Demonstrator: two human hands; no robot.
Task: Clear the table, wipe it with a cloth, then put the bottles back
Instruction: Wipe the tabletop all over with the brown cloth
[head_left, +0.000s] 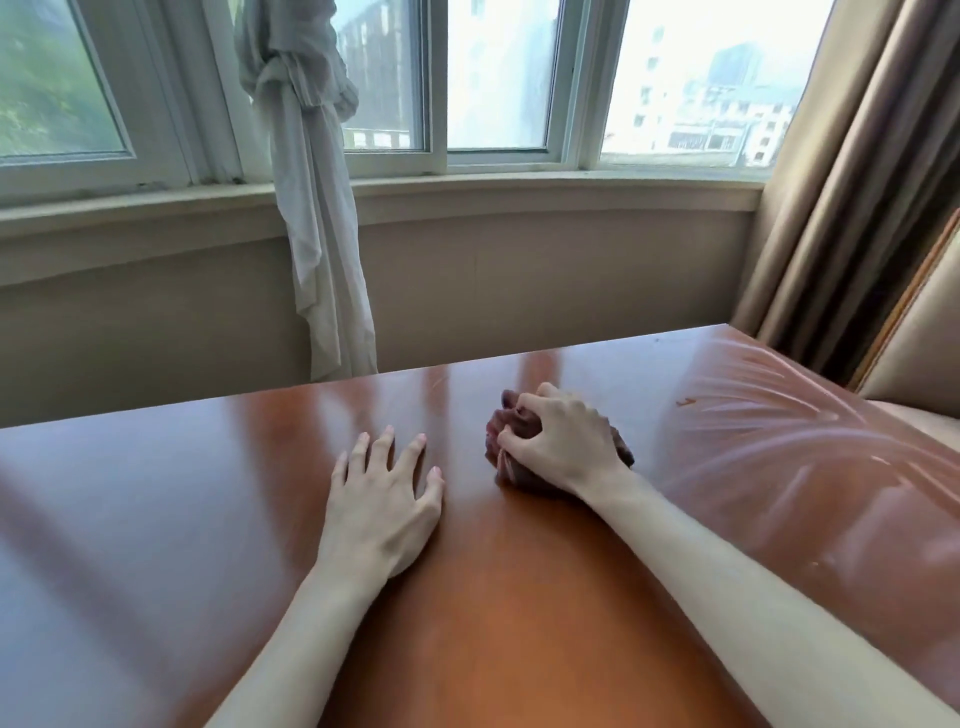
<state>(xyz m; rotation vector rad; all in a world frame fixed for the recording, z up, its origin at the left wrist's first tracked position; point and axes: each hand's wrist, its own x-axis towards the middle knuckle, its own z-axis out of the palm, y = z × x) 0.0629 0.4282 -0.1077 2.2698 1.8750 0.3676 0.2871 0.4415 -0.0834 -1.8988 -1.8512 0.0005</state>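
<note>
Glossy wooden table (519, 597) sits below a window (498, 78). Right hand (563, 444) grips a bunched brown cloth (501, 434) on it; left hand (382, 499) rests flat beside, fingers spread.

A room in a home or hotel, by a bay window.
A glossy wooden table (467, 597) faces the window (493, 78); a tied sheer curtain (306, 156), brown drapes (857, 182) and buildings outside.

The tabletop (467, 597) is a glossy reddish-brown, streaked with pale wet smears at its right end. The cloth (506, 431) bunched under the right hand (563, 447) is dark maroon-brown. A tied curtain (306, 156) is off-white, the drape (852, 182) at right tan-brown, and the window frames (436, 104) white.
</note>
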